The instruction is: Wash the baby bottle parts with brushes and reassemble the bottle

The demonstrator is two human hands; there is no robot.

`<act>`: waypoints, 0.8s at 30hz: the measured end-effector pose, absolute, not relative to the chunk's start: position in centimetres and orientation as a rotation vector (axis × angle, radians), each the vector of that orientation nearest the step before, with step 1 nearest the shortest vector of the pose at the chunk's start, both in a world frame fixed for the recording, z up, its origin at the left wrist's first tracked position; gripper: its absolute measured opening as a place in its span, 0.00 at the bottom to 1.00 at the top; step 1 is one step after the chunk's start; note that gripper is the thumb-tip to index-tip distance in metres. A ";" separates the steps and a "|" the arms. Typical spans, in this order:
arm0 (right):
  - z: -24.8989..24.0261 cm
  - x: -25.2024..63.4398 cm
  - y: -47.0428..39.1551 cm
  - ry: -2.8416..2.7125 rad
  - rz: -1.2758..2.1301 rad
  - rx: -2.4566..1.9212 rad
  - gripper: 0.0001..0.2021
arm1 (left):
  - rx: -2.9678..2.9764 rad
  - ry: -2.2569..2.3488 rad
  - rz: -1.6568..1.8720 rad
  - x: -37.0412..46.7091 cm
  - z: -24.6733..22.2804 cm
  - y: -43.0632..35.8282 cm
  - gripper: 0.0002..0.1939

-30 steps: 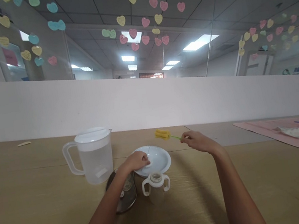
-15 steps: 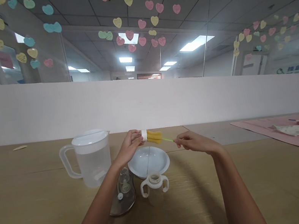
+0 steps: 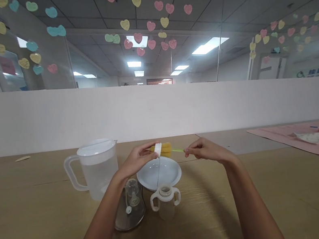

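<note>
My left hand (image 3: 139,158) pinches a white bottle ring (image 3: 158,150) between thumb and fingers. The yellow sponge head of a bottle brush (image 3: 166,149) passes through that ring. The thin green handle of the brush is gripped by the fingertips of my right hand (image 3: 201,148). Both hands are above a white bowl (image 3: 173,174), across which a thin line runs. In front of the bowl stands a clear baby bottle (image 3: 166,209) with two white handles and an open top. Partly behind my left forearm, a metal tray (image 3: 129,220) holds a clear cap (image 3: 132,187), a teat and a small white piece.
A lidded clear pitcher (image 3: 101,173) with water stands at the left, its handle outward. On the right lies a pink cloth (image 3: 269,135) with a folded patterned fabric and a pen. A white wall (image 3: 176,110) with glass above borders the table's back.
The ring has tilted and shifted slightly right and down along the sponge, so yellow now shows on both sides of it. My right hand has moved slightly left.
</note>
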State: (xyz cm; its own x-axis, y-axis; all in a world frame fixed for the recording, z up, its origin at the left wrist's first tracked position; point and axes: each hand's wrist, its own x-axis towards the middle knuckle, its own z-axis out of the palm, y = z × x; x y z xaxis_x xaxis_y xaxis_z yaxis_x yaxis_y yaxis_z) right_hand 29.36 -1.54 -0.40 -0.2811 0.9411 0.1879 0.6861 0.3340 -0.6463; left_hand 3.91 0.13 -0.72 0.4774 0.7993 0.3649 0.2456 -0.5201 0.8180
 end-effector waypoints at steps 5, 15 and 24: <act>-0.2 29.1 -1.9 -2.043 0.632 -1.363 0.21 | 2.033 0.763 1.054 3.8 -0.5 -0.3 0.29; 0.8 27.1 -3.8 -1.961 0.203 -1.620 0.19 | 2.461 1.190 1.217 4.1 -1.2 1.0 0.21; 0.8 27.4 -4.5 -1.818 -0.022 -1.825 0.15 | 2.619 1.787 0.896 1.4 -1.1 1.5 0.21</act>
